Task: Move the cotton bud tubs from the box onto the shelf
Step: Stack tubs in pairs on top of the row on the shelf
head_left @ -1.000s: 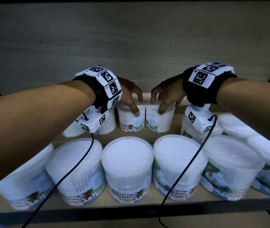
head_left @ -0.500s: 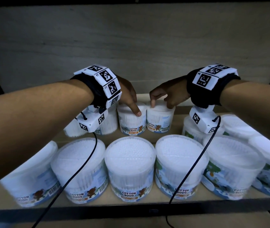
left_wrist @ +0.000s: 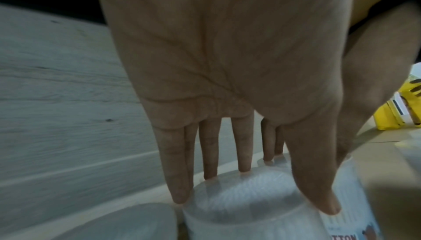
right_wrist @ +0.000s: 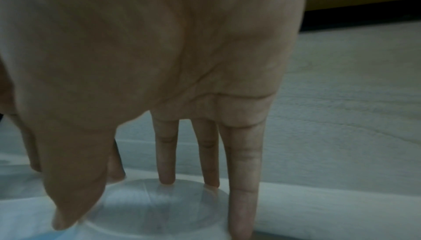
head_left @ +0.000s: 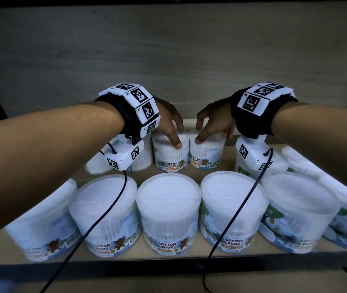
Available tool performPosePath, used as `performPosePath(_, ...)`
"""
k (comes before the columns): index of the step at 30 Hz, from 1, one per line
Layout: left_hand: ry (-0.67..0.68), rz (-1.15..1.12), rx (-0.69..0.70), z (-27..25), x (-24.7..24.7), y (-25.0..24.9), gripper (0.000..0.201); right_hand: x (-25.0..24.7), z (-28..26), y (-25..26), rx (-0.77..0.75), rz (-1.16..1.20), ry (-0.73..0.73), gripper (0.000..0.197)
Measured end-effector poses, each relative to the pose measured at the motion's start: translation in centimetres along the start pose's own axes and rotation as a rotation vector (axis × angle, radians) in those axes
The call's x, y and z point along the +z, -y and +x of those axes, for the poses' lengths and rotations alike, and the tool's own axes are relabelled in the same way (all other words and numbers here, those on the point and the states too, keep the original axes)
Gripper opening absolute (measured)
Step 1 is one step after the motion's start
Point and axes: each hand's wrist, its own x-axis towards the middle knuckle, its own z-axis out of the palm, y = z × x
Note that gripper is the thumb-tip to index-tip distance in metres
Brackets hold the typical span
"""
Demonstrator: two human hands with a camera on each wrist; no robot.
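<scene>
On the shelf [head_left: 227,166], the two rear tubs stand side by side behind a front row of larger ones. The left hand [head_left: 168,121] caps the left tub [head_left: 169,154], fingers spread and curled over its lid rim; the right hand [head_left: 214,121] claws the right tub [head_left: 205,152] likewise. These tubs look light, rigid and smooth-walled, probably slippery, so gripping round the lid edge seems soundest.

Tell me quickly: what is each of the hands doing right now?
Left hand: fingers and thumb curled round the top of the left back-row tub.
Right hand: grips the top of the neighbouring tub likewise.
</scene>
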Motion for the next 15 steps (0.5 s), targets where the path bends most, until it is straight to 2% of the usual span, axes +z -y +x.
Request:
performPosePath(6,-0.006,0.003,-0.001,0.1,0.1,0.1,0.072,0.0,0.4,-0.2,-0.014,-0.004,-0.028,0.054)
performPosePath(15,0.014,-0.051,0.004,-0.6,-0.1,0.1,0.072,0.2,0.8,-0.9,-0.057,0.04,0.038,0.051)
